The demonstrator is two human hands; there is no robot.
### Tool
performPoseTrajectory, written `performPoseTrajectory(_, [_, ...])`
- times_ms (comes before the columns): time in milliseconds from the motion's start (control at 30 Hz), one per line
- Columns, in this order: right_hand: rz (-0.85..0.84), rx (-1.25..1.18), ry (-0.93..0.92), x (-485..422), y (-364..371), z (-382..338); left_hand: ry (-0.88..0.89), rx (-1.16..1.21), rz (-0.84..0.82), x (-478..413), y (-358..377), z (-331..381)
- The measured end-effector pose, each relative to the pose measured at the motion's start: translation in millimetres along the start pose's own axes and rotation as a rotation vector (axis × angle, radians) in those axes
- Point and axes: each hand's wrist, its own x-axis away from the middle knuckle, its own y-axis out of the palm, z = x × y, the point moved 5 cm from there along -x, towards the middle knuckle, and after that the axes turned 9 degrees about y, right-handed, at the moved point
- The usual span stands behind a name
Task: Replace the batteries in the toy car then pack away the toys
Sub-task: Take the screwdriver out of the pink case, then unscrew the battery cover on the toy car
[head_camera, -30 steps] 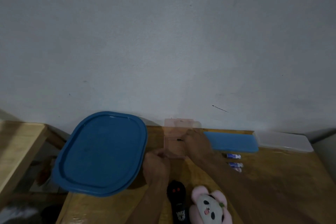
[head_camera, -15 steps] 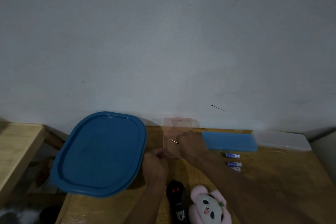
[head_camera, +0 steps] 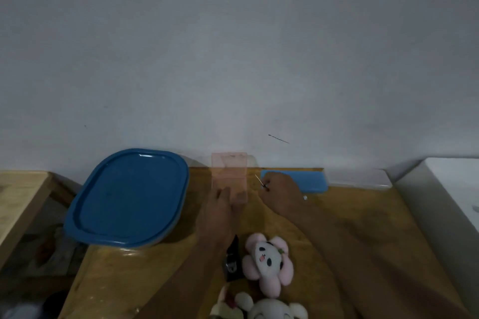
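A small clear pink case [head_camera: 229,176] stands open against the wall, its lid raised. My left hand [head_camera: 219,212] rests on the case's lower half. To the right of the case, my right hand [head_camera: 280,190] pinches a thin small screwdriver [head_camera: 260,181] with its metal tip pointing up and left. A black toy car [head_camera: 233,261] lies on the wooden table [head_camera: 155,267] under my left forearm, partly hidden. Beside it sits a pink and white plush [head_camera: 268,259], and another pale plush [head_camera: 272,309] is at the bottom edge.
A large container with a blue lid [head_camera: 129,197] sits at the left, overhanging the table edge. A flat blue lid [head_camera: 311,181] and a white box [head_camera: 360,179] lie along the wall at the right. A white surface [head_camera: 451,194] borders the right side.
My right hand has drawn the thin screwdriver out of the pink case and moved right. My left hand has shifted onto the case. The view now shows more of the toys.
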Motion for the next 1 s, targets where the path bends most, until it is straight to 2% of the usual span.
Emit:
performPoseTrajectory(167, [0.050,-0.151,0.112,36,-33,51,0.278,-0.168,-0.032,10,-2,55])
performPoseTrajectory(367, [0.072,-0.125,0.133,86,-76,119,0.368,-0.218,-0.080,40,29,124])
performPoseTrajectory(600, [0.017,-0.147,0.084,149,-103,222,0.269,-0.184,-0.184,104,83,219])
performPoseTrajectory(700, [-0.042,-0.146,0.086,168,-106,262,0.167,-0.120,-0.199,129,105,251])
performPoseTrajectory(800, [-0.056,-0.125,0.140,177,-99,297,0.046,-0.111,-0.205,149,126,269])
performPoseTrajectory(1000, [-0.081,-0.083,0.137,191,-83,332,-0.131,-0.173,-0.310,163,161,288])
